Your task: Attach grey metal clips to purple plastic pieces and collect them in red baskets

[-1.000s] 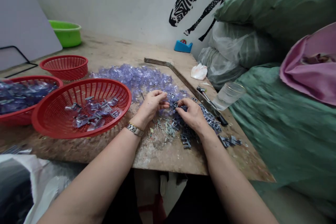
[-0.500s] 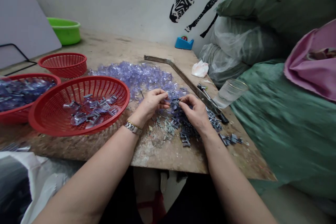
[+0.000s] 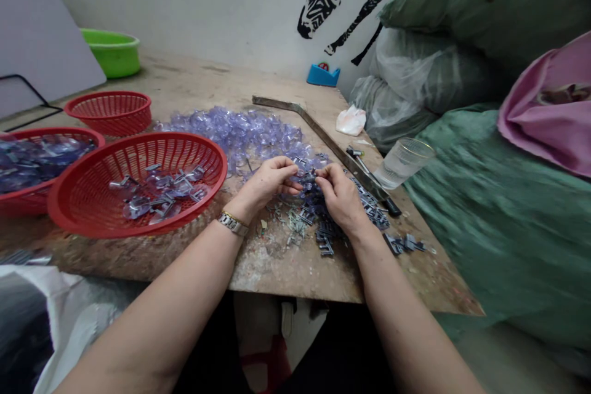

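Observation:
Over the front of the table, my left hand (image 3: 272, 183) is closed in a pinch on a clear purple plastic piece, its outline hard to separate from the pile behind. Close by on the right, my right hand (image 3: 340, 197) pinches a small dark grey plastic clip (image 3: 313, 175) between thumb and fingertips. Below and around the hands lies a heap of grey plastic clips (image 3: 325, 239). Behind them spreads a pile of clear purple plastic pieces (image 3: 235, 129). A red basket (image 3: 87, 212) to the left holds several clear pieces with grey clips attached.
A second red basket (image 3: 28, 200), full of pieces, stands far left, with a smaller red basket (image 3: 108, 112) behind. A bent metal bar (image 3: 323, 135) crosses the table near a glass (image 3: 401, 163). Green sacks (image 3: 498, 209) crowd the right edge. A blue tape dispenser (image 3: 323, 76) sits by the wall.
My two hands stay nearly in place. The right fingers have curled slightly closer around the clip, and the left fingers have shifted a little toward the right. The whole view has moved slightly.

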Demonstrator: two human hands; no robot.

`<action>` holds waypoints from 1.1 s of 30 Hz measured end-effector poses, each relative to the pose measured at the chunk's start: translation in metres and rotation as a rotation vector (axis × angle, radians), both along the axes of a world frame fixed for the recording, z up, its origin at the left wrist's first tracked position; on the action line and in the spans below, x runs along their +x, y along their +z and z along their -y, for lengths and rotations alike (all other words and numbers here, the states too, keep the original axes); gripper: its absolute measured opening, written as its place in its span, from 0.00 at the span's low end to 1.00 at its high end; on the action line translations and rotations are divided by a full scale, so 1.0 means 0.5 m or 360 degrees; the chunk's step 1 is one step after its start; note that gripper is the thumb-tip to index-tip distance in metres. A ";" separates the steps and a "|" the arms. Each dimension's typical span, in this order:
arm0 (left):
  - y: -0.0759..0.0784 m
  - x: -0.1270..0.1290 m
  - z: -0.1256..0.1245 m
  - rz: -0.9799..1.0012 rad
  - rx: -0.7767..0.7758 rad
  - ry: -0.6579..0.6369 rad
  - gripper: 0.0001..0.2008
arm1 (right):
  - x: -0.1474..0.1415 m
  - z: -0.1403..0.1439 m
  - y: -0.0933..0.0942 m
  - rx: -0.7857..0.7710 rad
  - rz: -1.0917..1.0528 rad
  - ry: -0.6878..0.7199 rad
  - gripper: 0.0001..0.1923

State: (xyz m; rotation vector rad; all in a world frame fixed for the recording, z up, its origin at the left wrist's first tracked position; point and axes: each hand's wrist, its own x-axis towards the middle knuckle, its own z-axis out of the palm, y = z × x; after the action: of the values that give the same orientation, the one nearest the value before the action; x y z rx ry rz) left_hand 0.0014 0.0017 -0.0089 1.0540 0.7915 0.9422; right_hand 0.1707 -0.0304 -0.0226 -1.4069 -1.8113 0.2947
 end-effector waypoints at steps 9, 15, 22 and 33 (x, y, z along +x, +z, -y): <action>0.002 0.003 0.007 -0.0123 0.0061 -0.0050 0.08 | -0.006 0.005 0.000 0.0040 0.0052 0.0183 0.03; -0.009 0.003 0.003 -0.0093 0.0101 -0.0110 0.08 | -0.009 0.005 -0.003 -0.0008 -0.0022 0.0167 0.08; -0.007 0.006 0.001 -0.0110 0.0068 -0.0051 0.07 | -0.010 0.002 -0.009 0.0019 -0.0060 0.0150 0.13; -0.015 0.008 -0.004 -0.0230 0.0181 0.0004 0.06 | -0.010 0.003 -0.007 -0.0032 -0.0150 0.0145 0.13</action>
State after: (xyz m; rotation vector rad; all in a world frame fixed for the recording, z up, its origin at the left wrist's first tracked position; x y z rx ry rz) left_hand 0.0055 0.0037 -0.0163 1.2307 0.8663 0.9294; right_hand 0.1658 -0.0318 -0.0261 -1.3043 -1.8024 0.4206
